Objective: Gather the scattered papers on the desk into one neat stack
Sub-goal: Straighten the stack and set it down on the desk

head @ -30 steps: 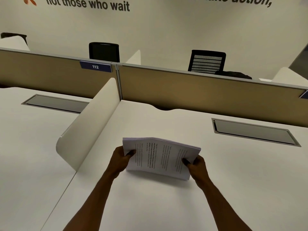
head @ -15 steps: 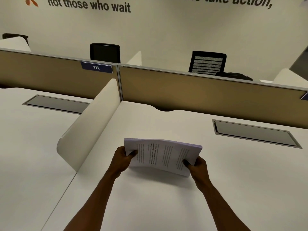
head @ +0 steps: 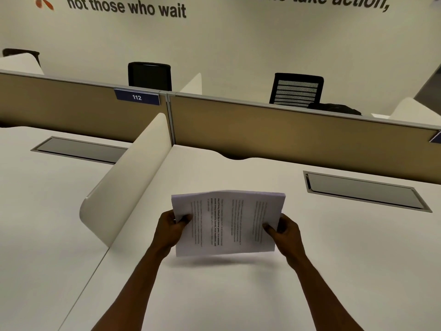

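Observation:
A stack of printed white papers (head: 228, 224) is held upright on its lower edge just above the white desk (head: 238, 295), its top edge slightly bowed. My left hand (head: 170, 226) grips the stack's left side, thumb over the front sheet. My right hand (head: 282, 231) grips the right side the same way. The printed text runs sideways across the front page. No loose sheets show elsewhere on the desk.
A curved white divider (head: 126, 185) stands to the left of my hands. A tan partition (head: 286, 134) closes the desk's far side, with a grey cable hatch (head: 365, 191) at the right. Two black chairs (head: 297, 90) stand beyond it.
The stack has turned from tilted to level and stands taller and more upright between my hands. Both hands keep their grip on its sides.

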`<state>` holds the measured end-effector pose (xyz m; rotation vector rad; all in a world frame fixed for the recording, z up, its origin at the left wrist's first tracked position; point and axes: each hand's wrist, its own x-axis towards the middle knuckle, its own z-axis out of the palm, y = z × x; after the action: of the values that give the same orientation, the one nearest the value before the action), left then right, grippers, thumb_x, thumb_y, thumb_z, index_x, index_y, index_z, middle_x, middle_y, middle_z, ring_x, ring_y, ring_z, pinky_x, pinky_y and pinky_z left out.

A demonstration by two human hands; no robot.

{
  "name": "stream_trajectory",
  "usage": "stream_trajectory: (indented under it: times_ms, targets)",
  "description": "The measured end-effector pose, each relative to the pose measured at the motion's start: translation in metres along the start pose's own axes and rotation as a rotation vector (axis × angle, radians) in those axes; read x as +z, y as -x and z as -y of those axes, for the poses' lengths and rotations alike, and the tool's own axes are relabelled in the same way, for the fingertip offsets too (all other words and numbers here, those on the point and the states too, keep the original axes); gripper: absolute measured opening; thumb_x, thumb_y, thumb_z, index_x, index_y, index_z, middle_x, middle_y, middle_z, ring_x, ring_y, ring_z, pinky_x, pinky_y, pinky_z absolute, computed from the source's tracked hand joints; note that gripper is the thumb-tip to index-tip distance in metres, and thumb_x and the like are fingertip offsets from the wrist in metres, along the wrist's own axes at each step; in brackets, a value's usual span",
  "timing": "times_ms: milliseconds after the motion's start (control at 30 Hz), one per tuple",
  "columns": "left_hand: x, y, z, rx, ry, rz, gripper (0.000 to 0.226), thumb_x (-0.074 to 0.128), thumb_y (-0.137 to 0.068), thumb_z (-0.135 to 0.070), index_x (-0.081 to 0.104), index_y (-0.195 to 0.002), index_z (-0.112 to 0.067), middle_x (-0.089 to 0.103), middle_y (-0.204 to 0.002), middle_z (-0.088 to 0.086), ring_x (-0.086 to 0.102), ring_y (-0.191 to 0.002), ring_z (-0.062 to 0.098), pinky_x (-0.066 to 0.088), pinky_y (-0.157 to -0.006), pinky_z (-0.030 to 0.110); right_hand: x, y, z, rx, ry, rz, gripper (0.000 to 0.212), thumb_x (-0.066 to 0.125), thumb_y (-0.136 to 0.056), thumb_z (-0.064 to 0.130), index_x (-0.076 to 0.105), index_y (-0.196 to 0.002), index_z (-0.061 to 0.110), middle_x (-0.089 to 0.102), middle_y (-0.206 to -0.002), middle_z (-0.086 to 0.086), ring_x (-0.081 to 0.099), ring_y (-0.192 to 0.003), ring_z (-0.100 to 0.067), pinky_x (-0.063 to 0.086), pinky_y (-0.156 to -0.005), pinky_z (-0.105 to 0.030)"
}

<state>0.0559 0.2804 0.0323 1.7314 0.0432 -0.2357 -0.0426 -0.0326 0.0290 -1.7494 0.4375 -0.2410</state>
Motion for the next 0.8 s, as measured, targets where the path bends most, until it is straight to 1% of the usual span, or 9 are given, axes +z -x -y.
stream_trajectory:
  times_ms: [100, 200, 267, 367, 433, 533, 600, 667, 800]
  targets:
    - [0.002, 0.005, -0.004, -0.042, 0.140, -0.058, 0.013, 0.066, -0.092, -0.012, 0.072, -0.095, -0.002, 0.076, -0.084, 0.012, 0.074, -0.076, 0.029, 0.059, -0.062, 0.036, -0.009, -0.004, 0.010, -0.006, -0.018, -0.097, 0.033, 0.074, -0.084, 0.031, 0.064, -0.113, 0.021, 0.073, -0.104, -0.002, 0.070, -0.099, -0.020, 0.058, -0.083, -0.035]
    - [0.010, 0.013, -0.008, -0.114, 0.356, -0.113, 0.007, 0.065, -0.091, -0.005, 0.069, -0.095, -0.001, 0.074, -0.085, 0.010, 0.072, -0.071, 0.020, 0.058, -0.055, 0.027, -0.004, 0.000, 0.012, 0.131, -0.280, -0.285, 0.040, 0.067, -0.089, 0.036, 0.058, -0.125, 0.020, 0.069, -0.113, -0.008, 0.065, -0.109, -0.028, 0.053, -0.087, -0.041]
    - [0.018, 0.018, -0.008, -0.175, 0.487, -0.139, 0.007, 0.066, -0.089, -0.004, 0.067, -0.096, -0.005, 0.072, -0.087, 0.009, 0.070, -0.076, 0.022, 0.058, -0.056, 0.028, 0.011, 0.009, 0.013, 0.235, -0.455, -0.237, 0.042, 0.060, -0.095, 0.033, 0.052, -0.133, 0.019, 0.066, -0.121, -0.012, 0.065, -0.109, -0.031, 0.052, -0.085, -0.042]
    - [0.032, 0.026, -0.003, -0.238, 0.599, -0.120, 0.015, 0.065, -0.089, -0.003, 0.064, -0.104, -0.006, 0.072, -0.095, 0.010, 0.069, -0.084, 0.026, 0.059, -0.063, 0.033, 0.036, 0.026, 0.018, 0.290, -0.521, -0.023, 0.040, 0.062, -0.093, 0.033, 0.054, -0.131, 0.022, 0.072, -0.117, -0.007, 0.071, -0.103, -0.029, 0.053, -0.093, -0.045]
    - [0.039, 0.033, 0.004, -0.263, 0.623, -0.096, 0.021, 0.064, -0.089, -0.002, 0.063, -0.110, -0.005, 0.071, -0.100, 0.012, 0.069, -0.088, 0.027, 0.060, -0.066, 0.037, 0.047, 0.029, 0.022, 0.258, -0.523, 0.000, 0.038, 0.066, -0.091, 0.022, 0.057, -0.128, 0.020, 0.073, -0.116, -0.005, 0.071, -0.103, -0.026, 0.055, -0.092, -0.043]
    - [0.041, 0.041, 0.021, -0.317, 0.622, -0.071, 0.031, 0.065, -0.089, -0.002, 0.060, -0.119, -0.004, 0.070, -0.109, 0.017, 0.069, -0.095, 0.032, 0.061, -0.072, 0.041, 0.055, 0.026, 0.023, 0.229, -0.489, -0.078, 0.039, 0.063, -0.092, 0.005, 0.056, -0.127, 0.019, 0.069, -0.117, -0.004, 0.068, -0.103, -0.022, 0.059, -0.079, -0.039]
    - [0.040, 0.045, 0.033, -0.374, 0.579, -0.088, 0.038, 0.068, -0.087, -0.001, 0.059, -0.124, -0.004, 0.069, -0.114, 0.017, 0.067, -0.098, 0.033, 0.060, -0.074, 0.041, 0.056, 0.026, 0.021, 0.222, -0.422, -0.055, 0.039, 0.062, -0.092, 0.004, 0.055, -0.126, 0.023, 0.069, -0.115, -0.003, 0.067, -0.103, -0.024, 0.061, -0.071, -0.040]
    - [0.035, 0.045, 0.042, -0.422, 0.539, -0.135, 0.045, 0.069, -0.086, 0.000, 0.058, -0.130, -0.002, 0.066, -0.122, 0.020, 0.065, -0.103, 0.034, 0.056, -0.085, 0.044, 0.057, 0.027, 0.019, 0.226, -0.346, -0.029, 0.042, 0.062, -0.093, 0.006, 0.053, -0.128, 0.025, 0.068, -0.114, -0.005, 0.068, -0.100, -0.026, 0.062, -0.064, -0.039]
    - [0.012, 0.034, 0.045, -0.457, 0.379, -0.331, 0.074, 0.080, -0.080, -0.010, 0.044, -0.144, -0.011, 0.055, -0.139, 0.021, 0.058, -0.116, 0.036, 0.047, -0.104, 0.047, 0.055, 0.023, 0.017, 0.233, -0.276, -0.009, 0.045, 0.063, -0.092, 0.008, 0.051, -0.132, 0.024, 0.069, -0.111, -0.006, 0.069, -0.094, -0.025, 0.060, -0.057, -0.035]
